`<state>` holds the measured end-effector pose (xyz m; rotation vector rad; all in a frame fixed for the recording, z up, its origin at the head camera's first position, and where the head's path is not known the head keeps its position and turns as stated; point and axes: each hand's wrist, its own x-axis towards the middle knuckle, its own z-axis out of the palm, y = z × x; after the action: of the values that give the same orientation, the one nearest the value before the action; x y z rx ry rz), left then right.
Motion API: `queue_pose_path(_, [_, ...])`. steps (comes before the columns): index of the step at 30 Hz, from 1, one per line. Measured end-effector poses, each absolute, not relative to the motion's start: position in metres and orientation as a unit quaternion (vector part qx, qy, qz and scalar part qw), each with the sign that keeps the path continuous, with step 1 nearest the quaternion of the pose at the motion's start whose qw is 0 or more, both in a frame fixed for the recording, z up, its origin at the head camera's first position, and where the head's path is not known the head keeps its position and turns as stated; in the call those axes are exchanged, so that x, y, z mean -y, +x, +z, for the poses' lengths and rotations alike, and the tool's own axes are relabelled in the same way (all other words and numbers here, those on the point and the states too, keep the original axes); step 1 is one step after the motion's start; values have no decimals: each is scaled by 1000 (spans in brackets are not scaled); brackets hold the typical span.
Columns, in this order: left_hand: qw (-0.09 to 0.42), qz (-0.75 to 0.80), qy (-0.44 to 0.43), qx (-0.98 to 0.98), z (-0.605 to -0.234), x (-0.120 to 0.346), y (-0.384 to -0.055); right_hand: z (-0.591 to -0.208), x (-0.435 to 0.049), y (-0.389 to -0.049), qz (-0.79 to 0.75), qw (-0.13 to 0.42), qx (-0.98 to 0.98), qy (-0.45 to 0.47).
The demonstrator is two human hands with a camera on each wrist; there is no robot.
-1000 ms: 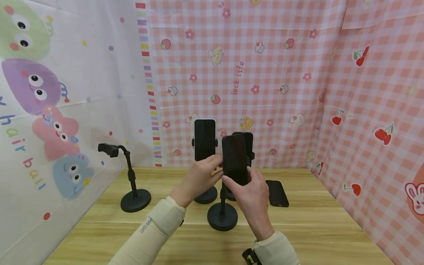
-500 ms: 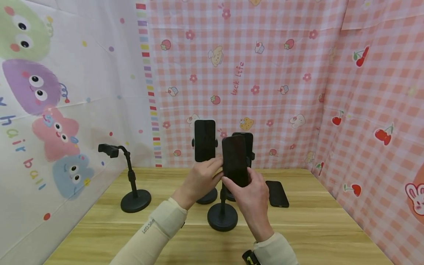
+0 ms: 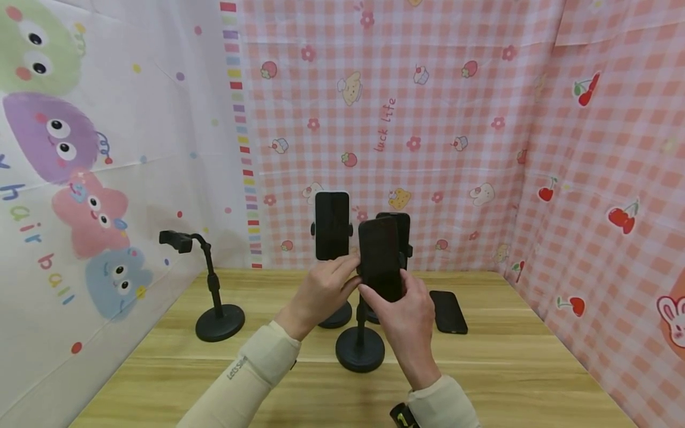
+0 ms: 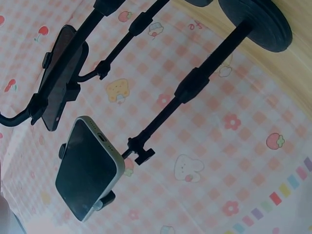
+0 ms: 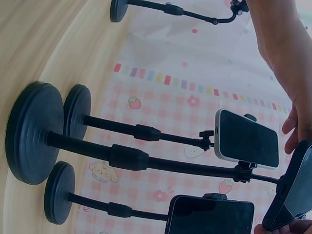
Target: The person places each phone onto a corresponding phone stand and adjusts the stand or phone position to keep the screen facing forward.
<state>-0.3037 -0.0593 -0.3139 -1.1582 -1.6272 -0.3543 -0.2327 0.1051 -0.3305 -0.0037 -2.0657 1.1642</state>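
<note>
A black smartphone (image 3: 380,258) stands upright at the head of the nearest black phone stand (image 3: 360,349). My right hand (image 3: 409,315) holds its lower part, with the thumb at the lower left corner and the fingers at the right edge. At the left edge, my left hand (image 3: 321,291) grips the phone's side; the fingertips are partly hidden. The stand's clamp is mostly hidden behind the phone in the head view. In the right wrist view the phone (image 5: 292,187) is tilted on the stand's thin neck, with fingers at both edges.
Behind, a white-edged phone (image 3: 332,226) and a dark phone (image 3: 401,229) sit in similar stands. To the left is a stand with a bare clamp (image 3: 175,241). Another phone (image 3: 448,312) lies flat on the wooden table (image 3: 508,368) at the right. Patterned cloths (image 3: 455,119) enclose the table.
The left hand's fingers have shifted slightly along the phone's left edge. The phone, the right hand and the stands stay nearly where they were.
</note>
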Motion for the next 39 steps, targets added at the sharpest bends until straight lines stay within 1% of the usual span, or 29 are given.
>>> queue_pose_path(22, [552, -132, -500, 654, -319, 63, -307, -335, -103, -234, 442, 406, 800, -3])
queue_pose_path(32, [566, -126, -505, 639, -322, 64, -308, -334, -102, -236, 444, 400, 802, -12])
queue_pose_path(35, [563, -125, -505, 642, -320, 65, -308, -333, -101, -237, 440, 401, 803, -12])
queue_pose_path(39, [544, -130, -505, 657, -317, 67, -308, -332, -98, -240, 428, 413, 804, -7])
